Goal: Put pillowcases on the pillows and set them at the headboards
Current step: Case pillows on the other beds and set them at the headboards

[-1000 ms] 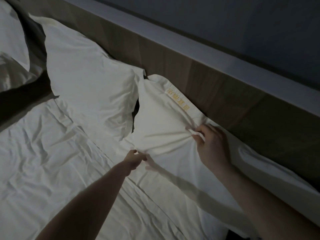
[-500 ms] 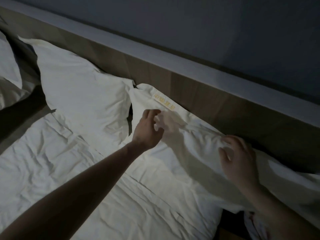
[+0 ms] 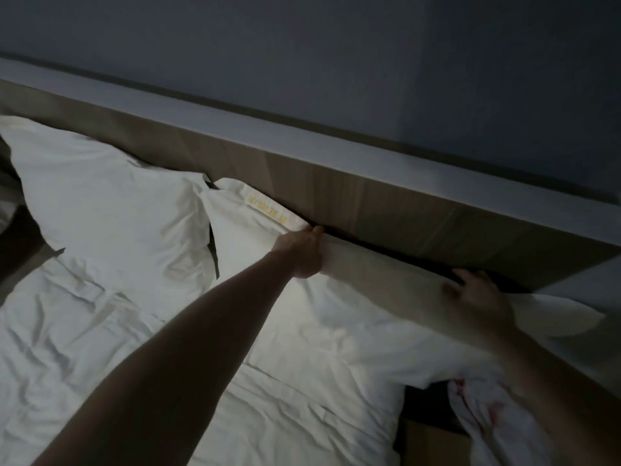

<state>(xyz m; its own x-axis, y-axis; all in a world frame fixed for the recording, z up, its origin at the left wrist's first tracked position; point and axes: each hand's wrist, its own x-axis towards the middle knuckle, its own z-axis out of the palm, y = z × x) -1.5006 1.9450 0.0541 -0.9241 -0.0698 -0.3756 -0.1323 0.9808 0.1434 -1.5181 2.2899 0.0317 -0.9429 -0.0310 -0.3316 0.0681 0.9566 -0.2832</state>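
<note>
Two white cased pillows lie side by side against the wooden headboard (image 3: 386, 203). The left pillow (image 3: 111, 200) rests untouched. The right pillow (image 3: 353, 317) carries a yellow printed label (image 3: 267, 210) on its top hem. My left hand (image 3: 300, 252) grips that pillow's upper edge just right of the label, close to the headboard. My right hand (image 3: 477, 290) lies farther right on the same upper edge, fingers curled over it into the dark gap at the headboard.
A wrinkled white sheet (image 3: 84, 348) covers the mattress. A white cloth with red marks (image 3: 494, 412) hangs at the bed's right side above a brown floor (image 3: 433, 445). A pale ledge (image 3: 336, 136) tops the headboard below a dark wall.
Both hands have moved up from the pillow's face to its top edge at the headboard. The pillow now lies closer to the headboard, and the view has shifted right.
</note>
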